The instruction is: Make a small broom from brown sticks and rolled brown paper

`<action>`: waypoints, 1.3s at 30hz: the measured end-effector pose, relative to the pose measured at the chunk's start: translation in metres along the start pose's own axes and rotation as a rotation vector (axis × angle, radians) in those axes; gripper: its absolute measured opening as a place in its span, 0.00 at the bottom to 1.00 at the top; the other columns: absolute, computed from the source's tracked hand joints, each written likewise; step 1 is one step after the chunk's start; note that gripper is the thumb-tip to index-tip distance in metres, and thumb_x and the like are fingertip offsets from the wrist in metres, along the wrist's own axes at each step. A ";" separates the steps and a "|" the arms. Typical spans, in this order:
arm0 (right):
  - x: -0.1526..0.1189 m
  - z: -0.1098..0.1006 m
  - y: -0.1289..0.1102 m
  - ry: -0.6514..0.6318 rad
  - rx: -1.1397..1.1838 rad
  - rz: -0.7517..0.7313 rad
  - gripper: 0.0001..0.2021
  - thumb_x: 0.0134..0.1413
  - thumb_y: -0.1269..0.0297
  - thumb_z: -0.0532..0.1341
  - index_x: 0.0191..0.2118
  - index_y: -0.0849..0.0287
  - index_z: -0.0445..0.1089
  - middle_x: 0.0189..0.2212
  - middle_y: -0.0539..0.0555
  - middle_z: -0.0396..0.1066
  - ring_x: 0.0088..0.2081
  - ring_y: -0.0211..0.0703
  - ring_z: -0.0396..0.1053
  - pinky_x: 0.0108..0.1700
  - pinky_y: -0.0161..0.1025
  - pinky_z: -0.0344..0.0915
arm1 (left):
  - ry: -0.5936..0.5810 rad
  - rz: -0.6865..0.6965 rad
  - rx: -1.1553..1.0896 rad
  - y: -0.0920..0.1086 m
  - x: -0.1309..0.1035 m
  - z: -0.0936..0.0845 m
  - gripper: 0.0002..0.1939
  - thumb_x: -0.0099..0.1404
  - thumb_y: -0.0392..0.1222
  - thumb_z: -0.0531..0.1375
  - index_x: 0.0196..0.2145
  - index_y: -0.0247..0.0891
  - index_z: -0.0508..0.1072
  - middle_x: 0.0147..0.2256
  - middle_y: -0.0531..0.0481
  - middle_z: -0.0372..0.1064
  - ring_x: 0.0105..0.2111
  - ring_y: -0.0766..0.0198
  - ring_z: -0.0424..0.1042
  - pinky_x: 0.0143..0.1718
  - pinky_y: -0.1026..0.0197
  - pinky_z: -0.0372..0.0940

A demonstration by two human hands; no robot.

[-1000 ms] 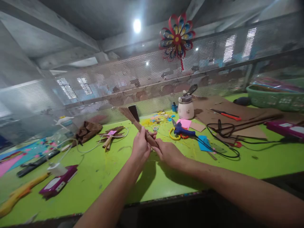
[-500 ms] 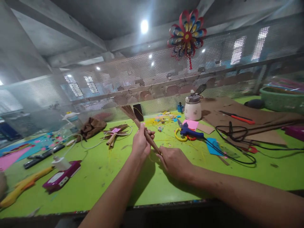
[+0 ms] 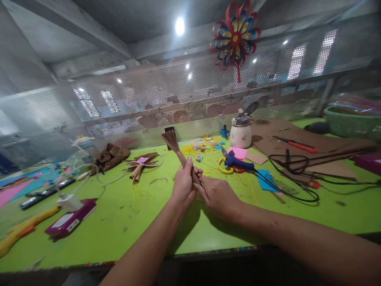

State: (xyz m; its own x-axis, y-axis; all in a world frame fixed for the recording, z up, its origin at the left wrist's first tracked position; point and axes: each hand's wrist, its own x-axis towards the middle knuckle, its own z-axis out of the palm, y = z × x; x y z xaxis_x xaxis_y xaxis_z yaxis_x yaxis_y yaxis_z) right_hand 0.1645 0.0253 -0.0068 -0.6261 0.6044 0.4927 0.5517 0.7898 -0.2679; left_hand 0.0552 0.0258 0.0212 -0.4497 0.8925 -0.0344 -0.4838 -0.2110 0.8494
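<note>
My left hand (image 3: 185,180) is wrapped round the narrow part of a folded brown paper fan (image 3: 177,151), its pleated end spreading up and away from me. Against the lower end of the same paper, my right hand (image 3: 218,196) has its fingers pinched, close beside the left. The fingertips of the right hand are partly hidden. Left of my hands lies another brown pleated paper piece (image 3: 143,163) with a pink paper square on it. Scissors with yellow handles (image 3: 222,165) and blue-handled pliers (image 3: 236,161) lie to the right.
A white bottle (image 3: 240,133), brown paper sheets (image 3: 285,137), a red-and-black knife (image 3: 297,145) and a looped black cable (image 3: 309,194) occupy the right side. Leftward are a purple power strip (image 3: 70,220) and a yellow glue gun (image 3: 26,228). Behind stands a perforated screen (image 3: 196,91).
My hands have come closer together along the brown paper, the left moving slightly right and down. The pleated end now points up more steeply. The camera view has shifted a little.
</note>
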 end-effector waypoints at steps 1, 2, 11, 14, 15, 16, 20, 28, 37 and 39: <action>0.000 0.000 0.000 -0.017 -0.022 0.001 0.18 0.66 0.59 0.43 0.40 0.64 0.67 0.32 0.60 0.74 0.30 0.47 0.70 0.30 0.40 0.57 | 0.010 0.004 -0.005 -0.001 -0.001 0.001 0.13 0.63 0.44 0.59 0.26 0.38 0.59 0.16 0.58 0.58 0.19 0.70 0.64 0.21 0.69 0.60; 0.001 0.000 -0.001 -0.038 -0.044 0.000 0.19 0.66 0.60 0.43 0.40 0.64 0.67 0.31 0.60 0.74 0.30 0.48 0.70 0.29 0.41 0.57 | 0.022 0.002 -0.008 -0.002 -0.001 0.001 0.13 0.63 0.44 0.58 0.26 0.38 0.59 0.16 0.58 0.58 0.19 0.70 0.64 0.21 0.70 0.60; -0.006 0.003 -0.006 -0.103 -0.207 -0.079 0.15 0.64 0.68 0.45 0.41 0.66 0.67 0.29 0.65 0.72 0.28 0.50 0.70 0.26 0.41 0.58 | 0.131 -0.032 -0.042 -0.005 0.006 -0.002 0.13 0.66 0.44 0.54 0.26 0.38 0.58 0.15 0.58 0.54 0.18 0.70 0.64 0.20 0.70 0.60; -0.010 0.003 -0.009 -0.112 -0.230 -0.108 0.13 0.63 0.69 0.46 0.39 0.65 0.68 0.27 0.63 0.72 0.26 0.50 0.69 0.26 0.41 0.57 | 0.175 -0.047 -0.082 0.000 0.011 -0.007 0.13 0.67 0.43 0.54 0.25 0.38 0.58 0.15 0.58 0.54 0.18 0.70 0.64 0.21 0.70 0.61; -0.010 0.003 -0.010 -0.115 -0.233 -0.109 0.13 0.63 0.68 0.47 0.38 0.64 0.68 0.26 0.62 0.72 0.26 0.50 0.69 0.25 0.41 0.57 | 0.178 -0.049 -0.093 0.002 0.012 -0.009 0.13 0.67 0.43 0.54 0.25 0.38 0.58 0.15 0.58 0.54 0.18 0.70 0.64 0.22 0.70 0.62; -0.011 0.003 -0.010 -0.115 -0.232 -0.108 0.13 0.63 0.68 0.47 0.37 0.64 0.68 0.26 0.61 0.72 0.26 0.50 0.69 0.25 0.41 0.56 | 0.178 -0.049 -0.104 0.005 0.014 -0.010 0.13 0.67 0.43 0.53 0.25 0.38 0.58 0.15 0.58 0.54 0.18 0.70 0.64 0.22 0.70 0.62; -0.010 0.004 -0.009 -0.100 -0.214 -0.116 0.10 0.61 0.71 0.49 0.34 0.62 0.67 0.25 0.59 0.72 0.25 0.47 0.69 0.25 0.39 0.54 | 0.164 -0.056 -0.143 0.016 0.016 -0.015 0.13 0.67 0.42 0.52 0.25 0.37 0.58 0.15 0.57 0.55 0.19 0.69 0.65 0.22 0.69 0.64; -0.013 0.009 -0.003 -0.044 -0.182 -0.136 0.10 0.57 0.74 0.51 0.30 0.61 0.68 0.23 0.56 0.71 0.23 0.44 0.66 0.25 0.39 0.49 | 0.122 -0.073 -0.148 0.023 0.019 -0.019 0.11 0.67 0.42 0.50 0.28 0.37 0.61 0.16 0.54 0.58 0.19 0.66 0.67 0.22 0.66 0.64; -0.009 0.000 -0.002 0.091 0.009 -0.059 0.15 0.58 0.54 0.54 0.29 0.59 0.67 0.28 0.58 0.69 0.32 0.46 0.65 0.33 0.40 0.56 | 0.001 -0.088 -0.066 0.011 0.014 -0.017 0.07 0.60 0.32 0.57 0.27 0.37 0.60 0.14 0.59 0.54 0.16 0.70 0.62 0.20 0.70 0.61; -0.005 0.004 0.002 0.046 0.093 -0.003 0.15 0.59 0.54 0.53 0.29 0.60 0.67 0.28 0.57 0.70 0.29 0.44 0.65 0.31 0.39 0.56 | -0.053 -0.100 -0.042 0.007 0.011 -0.015 0.06 0.60 0.32 0.57 0.29 0.36 0.62 0.14 0.59 0.55 0.17 0.69 0.63 0.20 0.70 0.61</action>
State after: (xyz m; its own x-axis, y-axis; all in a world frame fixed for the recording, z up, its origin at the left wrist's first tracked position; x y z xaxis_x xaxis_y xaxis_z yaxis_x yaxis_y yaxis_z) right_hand 0.1670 0.0246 -0.0131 -0.6008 0.5980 0.5305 0.4948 0.7994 -0.3408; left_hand 0.0358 0.0283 0.0188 -0.3577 0.9296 -0.0888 -0.5558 -0.1355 0.8202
